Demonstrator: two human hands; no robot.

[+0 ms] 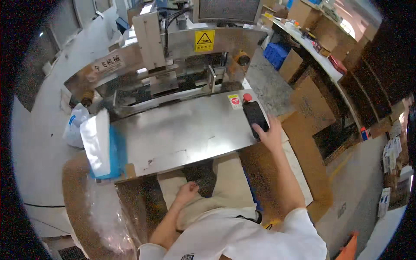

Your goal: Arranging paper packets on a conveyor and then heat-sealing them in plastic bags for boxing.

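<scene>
A black smartphone (255, 118) lies at the right end of the machine's steel worktop (182, 134), just below a red push button (247, 97). My right hand (270, 134) is closed on its lower right part, the thumb across the dark face and the fingers along the outer side. Low in front of the worktop, my left hand (187, 192) rests on my thigh with its fingers curled in, and nothing shows in it. At the worktop's left end stands a blue box (116, 149) with a white sheet-like item (96, 143) against it.
Behind the worktop rises the machine frame (177, 47) with a yellow warning sticker (204, 40). A white plastic bag (76, 125) hangs at its left. Cardboard (303, 151) flanks my right side, and clear plastic film (108, 212) my left. A blue crate (277, 55) sits beyond.
</scene>
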